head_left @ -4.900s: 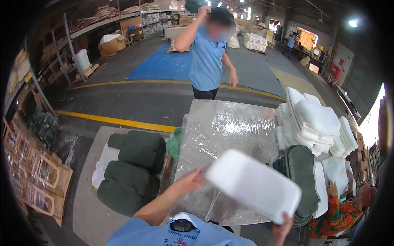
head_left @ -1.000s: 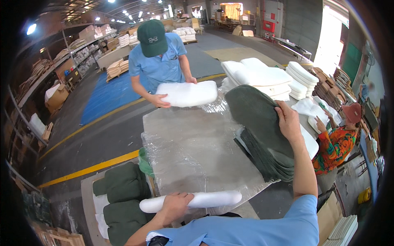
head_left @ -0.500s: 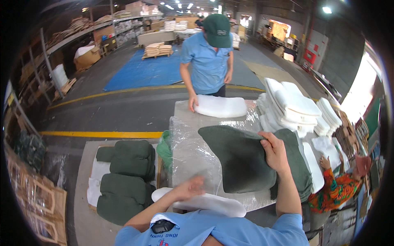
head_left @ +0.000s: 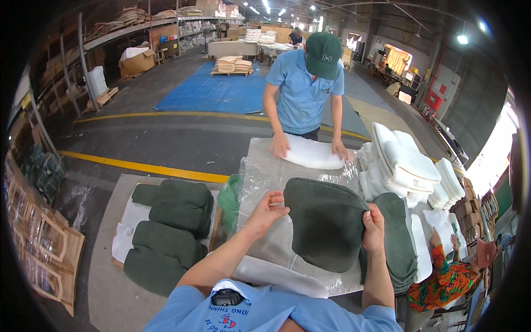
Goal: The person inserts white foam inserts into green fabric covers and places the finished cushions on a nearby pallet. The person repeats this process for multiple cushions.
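Observation:
A dark green fabric cover point(head_left: 326, 227) hangs spread above the table between my hands. My right hand point(head_left: 373, 226) is closed on its right edge, thumb in front. At its upper left edge, my left hand point(head_left: 266, 213) pinches the fabric with thumb and fingers, the grip partly hidden. Just below, close to my body, lies a white foam pad point(head_left: 279, 276) at the table's near edge. A stack of green covers point(head_left: 399, 238) rests to the right of my right hand.
Across the plastic-covered table point(head_left: 263, 166), a co-worker point(head_left: 307, 88) has both hands on a white pad point(head_left: 312, 152). White pads point(head_left: 401, 160) are piled at the right. Green padded pieces point(head_left: 180, 210) stand stacked at the left. Another person point(head_left: 448, 276) works at far right.
My left hand has moved up and right to the cover's left edge. The cover now hangs more squarely between my hands. The co-worker's second hand has come onto the white pad.

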Available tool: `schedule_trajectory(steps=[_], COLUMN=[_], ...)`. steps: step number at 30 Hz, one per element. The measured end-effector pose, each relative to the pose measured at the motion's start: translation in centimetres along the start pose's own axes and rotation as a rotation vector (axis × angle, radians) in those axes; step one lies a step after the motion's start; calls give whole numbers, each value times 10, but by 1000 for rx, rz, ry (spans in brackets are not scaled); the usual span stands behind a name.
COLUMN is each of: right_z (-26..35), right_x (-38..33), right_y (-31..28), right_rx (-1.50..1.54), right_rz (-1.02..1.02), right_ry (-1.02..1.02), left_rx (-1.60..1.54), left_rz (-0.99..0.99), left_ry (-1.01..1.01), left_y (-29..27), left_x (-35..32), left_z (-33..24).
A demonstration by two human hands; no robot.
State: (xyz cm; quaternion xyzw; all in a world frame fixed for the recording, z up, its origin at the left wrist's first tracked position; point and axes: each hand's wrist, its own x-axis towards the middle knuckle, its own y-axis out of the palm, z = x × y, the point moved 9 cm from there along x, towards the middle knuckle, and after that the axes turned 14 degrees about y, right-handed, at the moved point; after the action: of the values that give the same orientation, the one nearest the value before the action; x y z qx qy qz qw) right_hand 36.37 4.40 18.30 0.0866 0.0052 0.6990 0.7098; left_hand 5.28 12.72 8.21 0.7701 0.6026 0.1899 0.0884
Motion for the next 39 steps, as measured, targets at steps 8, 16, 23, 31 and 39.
schedule_trajectory(steps=[8, 16, 23, 31, 39], right_z=[-4, -17, -55, -77, -82], right_x=[-8, -16, -13, -12, -15], right_y=[-6, -7, -2, 5, 4], right_rx=[130, -9, 133, 264, 230], right_rz=[9, -93, -45, -94, -143], right_ry=[-10, 11, 57, 96, 89], left_rx=[61, -472, -970, -884, -789], left_rz=[218, 396, 517, 399, 337], left_ry=[-149, -244, -230, -256, -347], left_y=[5, 35, 98, 115, 106], left_x=[10, -39, -74, -67, -66], left_z=[11, 11, -28, -28, -12])
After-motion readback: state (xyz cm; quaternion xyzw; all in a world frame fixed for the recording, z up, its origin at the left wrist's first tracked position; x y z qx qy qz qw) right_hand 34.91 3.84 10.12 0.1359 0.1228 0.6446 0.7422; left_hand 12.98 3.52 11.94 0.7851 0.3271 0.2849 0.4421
